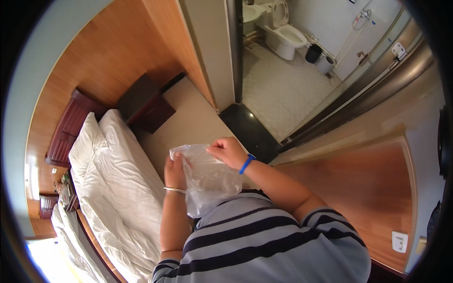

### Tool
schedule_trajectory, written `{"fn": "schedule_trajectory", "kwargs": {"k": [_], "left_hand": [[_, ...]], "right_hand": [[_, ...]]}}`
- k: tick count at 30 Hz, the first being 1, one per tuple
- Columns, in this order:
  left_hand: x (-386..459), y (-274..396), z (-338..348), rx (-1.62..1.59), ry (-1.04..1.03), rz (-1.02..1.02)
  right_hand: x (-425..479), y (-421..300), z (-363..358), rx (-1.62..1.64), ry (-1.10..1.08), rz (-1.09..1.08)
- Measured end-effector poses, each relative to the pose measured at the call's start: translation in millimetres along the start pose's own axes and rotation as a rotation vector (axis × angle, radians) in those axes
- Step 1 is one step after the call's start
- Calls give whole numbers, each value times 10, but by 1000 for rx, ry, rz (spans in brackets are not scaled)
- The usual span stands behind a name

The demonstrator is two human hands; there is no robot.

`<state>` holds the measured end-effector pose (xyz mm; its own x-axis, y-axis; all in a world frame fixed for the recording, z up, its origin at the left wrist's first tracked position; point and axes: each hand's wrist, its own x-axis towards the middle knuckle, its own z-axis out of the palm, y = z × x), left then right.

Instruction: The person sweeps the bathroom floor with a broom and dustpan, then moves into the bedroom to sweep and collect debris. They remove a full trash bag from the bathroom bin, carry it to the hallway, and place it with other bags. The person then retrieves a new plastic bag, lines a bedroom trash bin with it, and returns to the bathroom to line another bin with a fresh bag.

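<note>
A clear plastic bag (pixel 212 177) hangs spread between my two hands, in front of the striped shirt. My left hand (pixel 175 173) grips its upper left edge, the fingers partly seen through the film. At the bag's upper right corner, my right hand (pixel 228 152) pinches the rim between thumb and fingers. The right wrist carries a blue band (pixel 247 164), the left a thin pale bangle (pixel 174 190). I see no contents in the bag, though its folds hide the lower part.
Left lies a bed (pixel 116 177) with rumpled white bedding, beside a dark nightstand (pixel 152 112). Ahead, a dark threshold (pixel 251 131) leads into a tiled bathroom with a toilet (pixel 285 40), a black bin (pixel 313 53) and a grey bin (pixel 325 65). A wood-panelled wall (pixel 357 184) stands close on the right.
</note>
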<state>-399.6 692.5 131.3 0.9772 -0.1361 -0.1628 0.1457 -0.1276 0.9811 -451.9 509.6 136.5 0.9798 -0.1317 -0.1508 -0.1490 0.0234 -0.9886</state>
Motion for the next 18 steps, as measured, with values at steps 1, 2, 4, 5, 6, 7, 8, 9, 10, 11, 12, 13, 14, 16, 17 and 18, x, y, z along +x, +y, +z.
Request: {"fn": "schedule_trajectory", "kwargs": {"k": [1, 2, 4, 5, 6, 7, 8, 9, 10, 11, 12, 13, 14, 16, 17, 18], "left_hand": [[199, -33, -69, 159, 24, 69], [339, -33, -94, 302, 78, 182], [483, 134, -131, 404, 203, 454], [551, 249, -97, 395, 169, 518], [601, 375, -107, 392, 144, 585], [673, 462, 67, 327, -33, 501], [746, 568, 247, 271, -202, 396], [817, 672, 440, 228, -356, 280], [911, 807, 714, 155, -583, 118], [1012, 759, 983, 70, -719, 88], [1188, 696, 1177, 98, -746, 127], [1383, 745, 1342, 145, -778, 151], [1564, 797, 1496, 192, -808, 177], [1702, 885, 1848, 171, -823, 178], [1768, 954, 1995, 120, -851, 119], [1829, 1018, 2110, 74, -875, 58]], "right_hand": [[252, 65, -68, -6, 33, -7], [428, 152, -148, 10, 62, 15], [723, 347, -262, 19, 143, 37], [799, 397, -321, 15, 188, 78], [872, 358, -326, 18, 222, 113], [993, 390, -439, -62, 261, 124], [1031, 288, -590, -40, 294, 124], [1056, 187, -754, -18, 332, 124], [1103, 90, -887, 7, 357, 121], [1112, 0, -1018, 194, 409, 138], [1149, -154, -1105, 265, 423, 135], [1182, -277, -1207, 335, 449, 133], [1243, -342, -1288, 366, 454, 114], [1242, -407, -1518, 414, 449, 80], [1257, -426, -1630, 460, 436, 61], [1272, -441, -1706, 508, 418, 40]]}}
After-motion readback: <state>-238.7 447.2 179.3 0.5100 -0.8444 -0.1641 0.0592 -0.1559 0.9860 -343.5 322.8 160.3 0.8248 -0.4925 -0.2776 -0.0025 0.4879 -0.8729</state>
